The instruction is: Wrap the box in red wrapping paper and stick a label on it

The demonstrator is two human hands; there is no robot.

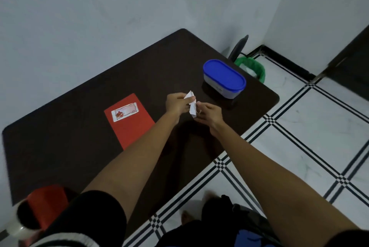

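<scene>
The red-wrapped box (pixel 129 121) is lying flat on the dark table (pixel 79 127), its label (pixel 124 112) already sitting on its far end, and its long axis is running from near right to far left. Both hands are hovering to its right, well apart from it. The left hand (pixel 177 104), the nearer one to the box, is pinching a crumpled white paper scrap (pixel 191 105); the right hand (pixel 209 114) is gripping the scrap's lower end. A blue-lidded container (pixel 224 78) is standing beyond them, far right.
</scene>
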